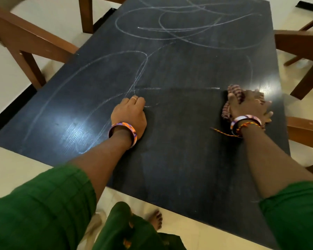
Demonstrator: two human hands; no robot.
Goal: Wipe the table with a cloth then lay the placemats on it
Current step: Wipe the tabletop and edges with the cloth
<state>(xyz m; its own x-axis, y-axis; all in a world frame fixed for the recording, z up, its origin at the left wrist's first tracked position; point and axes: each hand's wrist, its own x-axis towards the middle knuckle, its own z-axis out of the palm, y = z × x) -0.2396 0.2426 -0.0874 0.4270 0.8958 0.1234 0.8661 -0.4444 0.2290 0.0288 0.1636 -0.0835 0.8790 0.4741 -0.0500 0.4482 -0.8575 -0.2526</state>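
Observation:
The dark table [179,65] carries white chalk scribbles over its far and left parts, while a stretch near me between my hands looks darker and free of marks. My right hand [249,107] presses flat on a striped purple-and-pink cloth [233,92] near the table's right edge. My left hand [130,114] rests on the tabletop with its fingers curled under, nothing visible in it. No placemats are in view.
Brown wooden chairs stand around the table: one at the left [25,44], another at the far end [87,15], a third on the right [304,51]. The floor [11,170] is pale tile. My bare foot [154,221] shows below the near table edge.

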